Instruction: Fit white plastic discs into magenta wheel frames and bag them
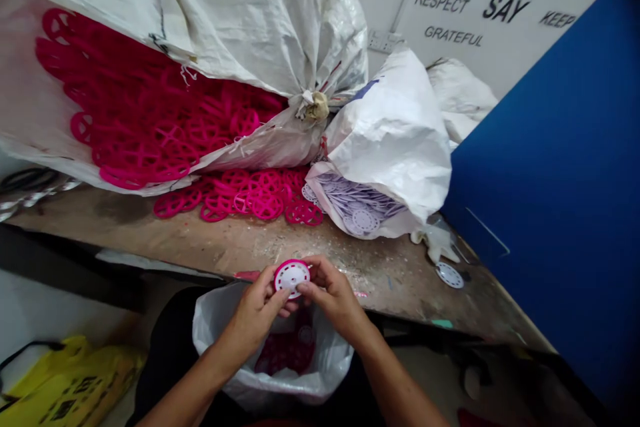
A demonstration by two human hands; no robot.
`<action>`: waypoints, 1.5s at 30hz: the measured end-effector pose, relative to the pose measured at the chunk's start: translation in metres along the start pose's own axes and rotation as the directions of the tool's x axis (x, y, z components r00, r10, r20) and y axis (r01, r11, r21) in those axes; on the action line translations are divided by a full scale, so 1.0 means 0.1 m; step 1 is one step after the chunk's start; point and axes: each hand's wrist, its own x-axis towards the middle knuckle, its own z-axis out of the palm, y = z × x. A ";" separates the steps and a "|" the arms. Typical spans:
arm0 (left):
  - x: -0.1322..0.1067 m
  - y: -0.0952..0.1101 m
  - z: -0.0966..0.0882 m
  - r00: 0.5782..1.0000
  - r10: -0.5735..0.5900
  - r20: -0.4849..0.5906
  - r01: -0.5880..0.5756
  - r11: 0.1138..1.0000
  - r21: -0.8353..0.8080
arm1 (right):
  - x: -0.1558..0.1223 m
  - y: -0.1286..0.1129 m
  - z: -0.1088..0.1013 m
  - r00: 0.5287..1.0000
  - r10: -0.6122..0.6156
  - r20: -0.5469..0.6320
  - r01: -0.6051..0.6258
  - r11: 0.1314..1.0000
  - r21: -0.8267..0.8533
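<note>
Between both hands is a white slotted disc [292, 276] set in a pink plastic ring [291, 261]. My left hand [260, 297] grips its left side, thumb on the lower face. At its right edge my right hand [333, 290] is closed on it too, thumb pressing the front. Below them an open white bag [215, 317] holds several pink pieces [285, 352], some with white discs. Beyond the hands, loose pink spoked wheels [265, 193] lie in a heap on the worktable [225, 240].
A large white sack [250, 20] spills pink wheels at the left. Beside it a smaller white sack [395, 127] opens on many white discs [363, 203]. One loose disc [450, 275] lies by a white glove [437, 243]. A blue panel [560, 167] borders the right; a yellow bag [75, 380] lies lower left.
</note>
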 end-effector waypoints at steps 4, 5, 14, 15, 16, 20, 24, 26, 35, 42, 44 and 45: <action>-0.07 -0.05 -0.02 0.990 -0.066 0.127 0.052 0.993 0.111 | -0.01 -0.05 -0.18 0.994 0.011 0.113 0.011 0.981 -0.192; -0.08 -0.04 -0.05 0.977 -0.087 0.196 0.054 0.985 0.167 | 0.02 -0.08 -0.29 0.992 0.009 0.122 0.025 0.960 -0.278; 0.49 0.34 -0.54 0.881 0.462 -0.097 -0.234 0.607 0.759 | 0.61 -0.14 -1.47 0.883 -0.379 -0.276 -0.107 0.410 -0.906; 0.62 0.35 -0.60 0.840 0.534 -0.097 -0.241 0.528 0.814 | 0.64 -0.10 -1.49 0.892 -0.375 -0.252 -0.114 0.353 -0.929; 0.74 0.36 -0.65 0.807 0.584 -0.089 -0.238 0.459 0.856 | 0.65 -0.07 -1.50 0.901 -0.367 -0.231 -0.118 0.305 -0.945; 1.13 0.35 -0.73 0.749 0.652 -0.122 -0.165 0.362 0.917 | 0.65 -0.01 -1.48 0.914 -0.358 -0.192 -0.110 0.237 -0.965; 1.25 0.37 -0.71 0.759 0.633 -0.150 -0.105 0.347 0.932 | 0.56 -0.08 -1.48 0.891 -0.411 -0.191 -0.104 0.224 -0.969; 1.21 0.37 -0.69 0.772 0.624 -0.121 -0.133 0.345 0.929 | 0.47 -0.15 -1.40 0.827 -0.510 -0.236 -0.103 0.274 -0.956; 0.51 0.21 -0.14 0.982 0.093 -0.167 -0.097 0.995 -0.016 | 0.20 -0.24 -0.29 0.920 -0.210 -0.331 0.141 0.966 -0.218; 0.24 0.18 0.05 0.998 -0.011 -0.068 -0.012 0.942 -0.334 | 0.23 -0.09 -0.09 0.927 -0.308 -0.214 0.201 0.890 -0.410; 0.22 0.16 0.03 0.997 0.028 -0.071 -0.045 0.968 -0.248 | 0.20 -0.10 -0.09 0.940 -0.298 -0.164 0.216 0.895 -0.390; 0.21 0.16 0.03 0.995 0.066 -0.077 -0.079 0.980 -0.184 | 0.19 -0.11 -0.08 0.953 -0.274 -0.133 0.210 0.907 -0.366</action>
